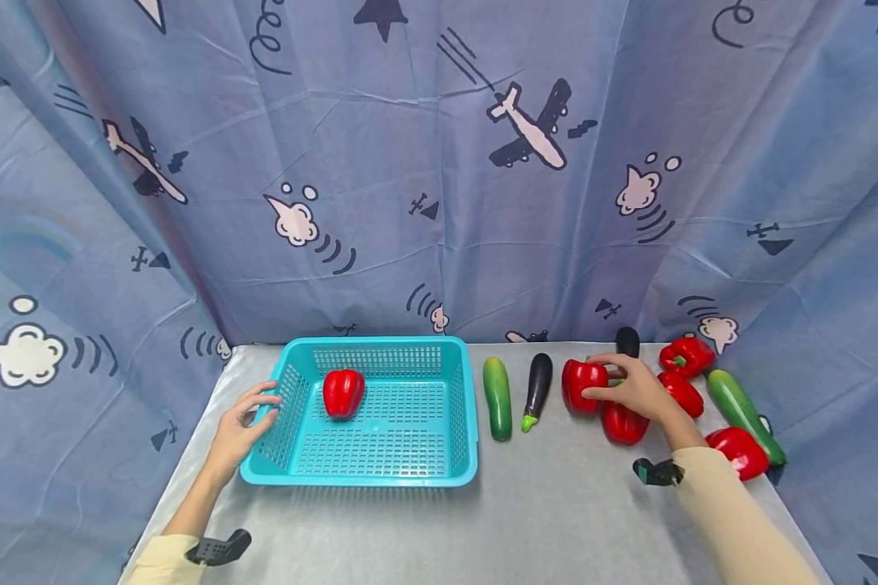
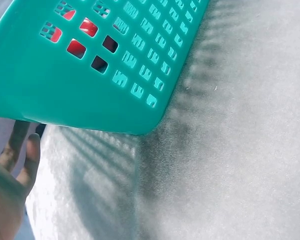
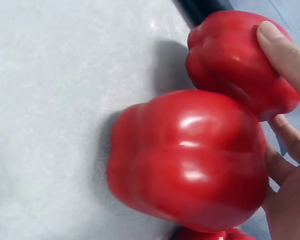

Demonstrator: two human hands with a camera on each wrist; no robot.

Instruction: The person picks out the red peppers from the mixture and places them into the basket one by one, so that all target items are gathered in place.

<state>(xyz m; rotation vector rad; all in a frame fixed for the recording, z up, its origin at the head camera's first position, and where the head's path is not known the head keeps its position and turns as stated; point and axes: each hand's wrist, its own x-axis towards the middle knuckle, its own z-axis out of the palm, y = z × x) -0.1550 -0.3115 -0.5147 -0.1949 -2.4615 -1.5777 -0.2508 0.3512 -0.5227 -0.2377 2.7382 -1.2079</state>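
My right hand (image 1: pixel 632 388) grips a red bell pepper (image 1: pixel 582 385), its thumb (image 3: pixel 275 39) on one side and the other fingers partly hidden behind. In the right wrist view a second bell pepper (image 3: pixel 184 160) sits right beside the held one, under the hand in the head view. My left hand (image 1: pixel 236 431) is at the left side of a turquoise basket (image 1: pixel 369 479), with loosely bent, spread fingertips touching its rim. One red bell pepper (image 1: pixel 344 394) stands inside the basket. The left wrist view shows the basket's perforated wall (image 2: pixel 90 95) and part of the left hand (image 2: pixel 12 185).
Right of the basket lie a cucumber (image 1: pixel 497 398) and an eggplant (image 1: pixel 537 390). Around the right arm are more bell peppers (image 1: pixel 686 356), another eggplant (image 1: pixel 628 341) and a second cucumber (image 1: pixel 746 414). A patterned curtain (image 1: pixel 439 203) hangs behind the grey-white table (image 1: pixel 541 520).
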